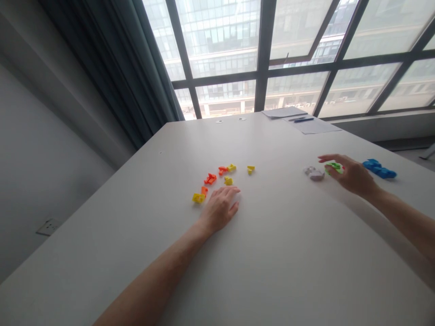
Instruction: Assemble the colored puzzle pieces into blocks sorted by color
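My left hand [221,208] rests on the white table with its fingers loosely stretched, holding nothing. Just beyond its fingertips lies a small yellow plastic piece [228,181]. Orange pieces [210,179] and another yellow piece [198,198] are scattered to its left, and one more yellow piece [250,169] sits farther right. Over a small group of green pieces [334,168] hovers my right hand [353,174], thumb and fingers apart. A bit of red shows beside the green, partly hidden by the hand. White pieces [316,174] lie left of it, and blue pieces [379,169] lie to its right.
The white table [272,253] reaches to the windows. Sheets of paper [316,127] and dark pens [303,120] lie at its far right. A dark curtain [112,59] hangs at the left, and a wall socket [48,227] is below it.
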The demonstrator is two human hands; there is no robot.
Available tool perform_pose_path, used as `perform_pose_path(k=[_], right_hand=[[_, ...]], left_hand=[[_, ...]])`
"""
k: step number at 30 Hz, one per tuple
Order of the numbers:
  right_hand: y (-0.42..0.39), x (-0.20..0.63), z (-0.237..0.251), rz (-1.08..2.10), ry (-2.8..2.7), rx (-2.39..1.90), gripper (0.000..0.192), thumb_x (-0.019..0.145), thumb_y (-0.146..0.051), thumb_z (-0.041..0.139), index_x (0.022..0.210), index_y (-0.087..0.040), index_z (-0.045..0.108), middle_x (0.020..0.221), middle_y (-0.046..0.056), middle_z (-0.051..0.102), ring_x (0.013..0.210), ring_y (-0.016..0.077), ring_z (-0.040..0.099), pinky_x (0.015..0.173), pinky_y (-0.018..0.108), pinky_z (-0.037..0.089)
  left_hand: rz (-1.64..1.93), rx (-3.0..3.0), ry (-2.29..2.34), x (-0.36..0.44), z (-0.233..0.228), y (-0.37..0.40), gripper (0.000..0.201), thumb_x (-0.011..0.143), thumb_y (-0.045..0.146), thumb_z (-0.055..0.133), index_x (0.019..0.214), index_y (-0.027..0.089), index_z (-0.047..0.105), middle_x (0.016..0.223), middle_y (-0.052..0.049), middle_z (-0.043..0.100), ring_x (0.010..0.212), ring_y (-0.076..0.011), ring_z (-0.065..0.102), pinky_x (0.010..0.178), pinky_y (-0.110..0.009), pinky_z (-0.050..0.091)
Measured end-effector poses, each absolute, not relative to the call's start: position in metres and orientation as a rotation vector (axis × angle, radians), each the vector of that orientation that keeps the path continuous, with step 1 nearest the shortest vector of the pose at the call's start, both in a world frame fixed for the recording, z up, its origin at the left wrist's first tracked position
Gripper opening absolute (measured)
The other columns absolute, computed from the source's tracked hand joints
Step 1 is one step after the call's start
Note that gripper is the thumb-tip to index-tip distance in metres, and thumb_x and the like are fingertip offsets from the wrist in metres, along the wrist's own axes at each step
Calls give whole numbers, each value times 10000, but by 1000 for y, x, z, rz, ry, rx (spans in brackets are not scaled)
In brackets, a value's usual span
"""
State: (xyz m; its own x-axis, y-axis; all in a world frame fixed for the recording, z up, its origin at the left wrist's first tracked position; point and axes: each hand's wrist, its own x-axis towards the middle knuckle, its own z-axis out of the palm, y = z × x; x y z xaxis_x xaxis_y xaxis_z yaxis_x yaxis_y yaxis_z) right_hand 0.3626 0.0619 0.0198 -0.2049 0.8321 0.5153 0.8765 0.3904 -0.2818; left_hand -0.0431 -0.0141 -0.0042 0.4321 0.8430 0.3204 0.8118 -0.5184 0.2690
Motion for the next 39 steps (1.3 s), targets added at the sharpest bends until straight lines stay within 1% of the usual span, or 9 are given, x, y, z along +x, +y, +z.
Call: perform_pose_path(k=[2, 4, 10, 13, 16, 28, 34, 36, 39], right_hand=[[54, 337, 23, -78, -2133, -1303, 248, 907, -318, 441, 1067, -228, 608, 1067, 102, 686, 1043, 280, 612, 937, 432, 444], [48, 308, 23, -35, -2237, -1156, 235, 920, -300, 441, 1062, -225, 613, 1035, 99, 685, 1029, 267, 611, 921, 432, 450], [33, 239, 2, 115, -2499, -901, 277, 945, -258, 431, 1181, -240, 574, 1230, 99, 621, 1143, 239, 567, 955, 432, 417], [30, 231, -9, 159, -2527, -860, 275, 950, -254, 431, 1188, -242, 570, 1264, 99, 607, 1173, 227, 555, 979, 422, 406], [31, 235, -12, 178, -2478, -914, 271, 945, -260, 443, 1183, -243, 572, 1265, 105, 605, 1157, 228, 564, 978, 422, 411], [32, 236, -10, 216, -2510, -882, 253, 936, -248, 445, 1137, -243, 598, 1200, 92, 650, 1125, 208, 593, 956, 383, 426], [32, 236, -10, 217, -2505, -877, 251, 935, -242, 443, 1128, -242, 603, 1195, 95, 651, 1117, 208, 598, 955, 390, 429], [32, 236, -10, 220, -2507, -876, 252, 937, -242, 438, 1130, -240, 600, 1200, 98, 648, 1120, 208, 596, 958, 392, 428], [31, 235, -9, 226, -2511, -879, 251, 941, -247, 434, 1132, -238, 597, 1204, 99, 643, 1118, 206, 595, 959, 389, 429]], left_hand=[[674, 2613, 1530, -43, -3, -15, 295, 882, 171, 529, 1173, 218, 540, 1269, -67, 605, 1217, -225, 529, 1032, -407, 430], [706, 2648, 1575, -43, -1, -16, 280, 885, 158, 515, 1157, 210, 554, 1276, -73, 601, 1217, -229, 527, 1047, -410, 413], [708, 2678, 1951, -47, 3, -15, 328, 873, 145, 498, 1192, 183, 564, 1358, -123, 538, 1301, -284, 449, 1092, -465, 331], [641, 2580, 2183, -47, 0, -14, 383, 858, 172, 519, 1240, 152, 548, 1375, -149, 520, 1322, -296, 427, 1093, -467, 327], [576, 2524, 2254, -47, -4, -13, 427, 855, 203, 527, 1277, 136, 526, 1388, -156, 516, 1312, -293, 444, 1076, -457, 355], [597, 2515, 2110, -51, -3, -11, 432, 866, 182, 513, 1297, 144, 519, 1338, -125, 583, 1239, -261, 532, 1037, -423, 418], [543, 2700, 1884, -50, -3, -9, 457, 900, 204, 500, 1355, 172, 472, 1462, -110, 462, 1367, -284, 397, 1118, -504, 313], [544, 2736, 1806, -51, -3, -8, 456, 904, 203, 500, 1358, 181, 464, 1450, -102, 479, 1355, -283, 413, 1122, -518, 306], [622, 2783, 1681, -53, -3, -7, 410, 883, 154, 514, 1293, 175, 508, 1354, -104, 568, 1273, -262, 500, 1111, -489, 341]])
